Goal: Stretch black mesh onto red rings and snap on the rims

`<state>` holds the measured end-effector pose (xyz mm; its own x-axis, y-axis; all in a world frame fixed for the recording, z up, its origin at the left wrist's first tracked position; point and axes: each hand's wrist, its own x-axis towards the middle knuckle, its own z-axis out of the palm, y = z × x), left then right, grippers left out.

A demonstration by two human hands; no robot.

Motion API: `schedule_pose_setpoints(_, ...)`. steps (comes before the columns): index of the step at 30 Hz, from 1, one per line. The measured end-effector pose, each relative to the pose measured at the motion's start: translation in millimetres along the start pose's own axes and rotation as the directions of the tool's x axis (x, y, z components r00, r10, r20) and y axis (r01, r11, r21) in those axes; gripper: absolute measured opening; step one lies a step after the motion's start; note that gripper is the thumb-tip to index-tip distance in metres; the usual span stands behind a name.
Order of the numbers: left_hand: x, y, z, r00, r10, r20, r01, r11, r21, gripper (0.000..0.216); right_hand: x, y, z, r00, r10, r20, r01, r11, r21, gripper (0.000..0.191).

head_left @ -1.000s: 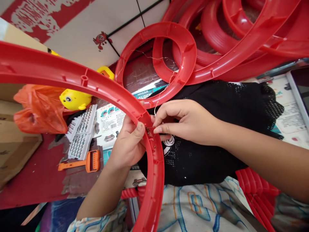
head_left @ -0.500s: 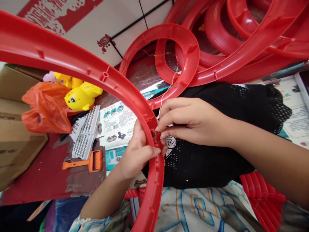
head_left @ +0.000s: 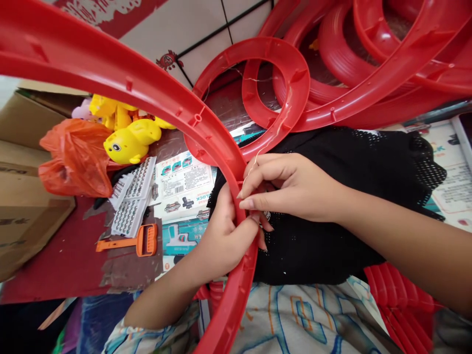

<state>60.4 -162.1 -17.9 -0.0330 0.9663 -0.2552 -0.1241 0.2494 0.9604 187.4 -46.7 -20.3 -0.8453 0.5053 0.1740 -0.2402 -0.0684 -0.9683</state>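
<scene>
A long curved strip of red plastic track [head_left: 162, 103], with small pegs and ribs in its channel, sweeps from the upper left down to the bottom middle. My left hand [head_left: 221, 241] grips it at mid-length, thumb pressed on the channel and fingers wrapped beneath. Just above that thumb, my right hand [head_left: 298, 189] is closed in a pinch at the track's edge. A thin pale string [head_left: 257, 158] runs over its index finger and up to a red plastic ring [head_left: 273, 46] behind. Exactly what lies between the right fingertips is partly hidden.
Under my hands lies a black perforated cloth [head_left: 313, 250] over printed boxes [head_left: 180, 189]. On the left are a yellow toy [head_left: 129, 142], an orange bag [head_left: 73, 162], white trays of beads [head_left: 134, 206], an orange plastic piece [head_left: 145, 241] and a cardboard box [head_left: 29, 216]. Red coils [head_left: 339, 54] fill the upper right.
My left hand has shifted slightly right with the track, its thumb now further over the channel. My right fingertips have closed together at the track's edge, and the string now lies over the index finger.
</scene>
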Motion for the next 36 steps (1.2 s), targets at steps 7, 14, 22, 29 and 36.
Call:
schedule_pose_setpoints(7,-7.9,1.0,-5.6,0.996,-0.024,0.082,0.021,0.999,0.036,0.048,-0.4,-1.0,-7.4,0.956,-0.282,0.085,0.293,0.881,-0.372,0.002)
schedule_pose_setpoints(14,-6.8,1.2,-5.0,0.996,-0.041,0.073,0.036,0.997,0.068,0.039,-2.6,1.5,-2.6,0.918,-0.381,0.110,0.379,0.760,-0.529,0.007)
schedule_pose_setpoints(22,-2.7,6.3,-2.1,0.989,-0.095,0.111,0.096,0.995,-0.001,0.029,-2.6,2.1,-2.3,0.887,-0.442,0.131,0.414,0.637,-0.650,0.008)
schedule_pose_setpoints(29,-4.9,4.0,-5.1,0.995,-0.085,0.054,0.083,0.996,0.029,0.029,-1.1,2.1,-5.6,0.912,-0.389,0.131,0.372,0.650,-0.663,0.005)
schedule_pose_setpoints(36,-3.1,9.1,-9.2,0.993,-0.113,-0.025,0.113,0.994,-0.005,0.027,1.0,-9.3,-9.8,0.981,-0.027,-0.191,0.071,0.971,0.230,0.034)
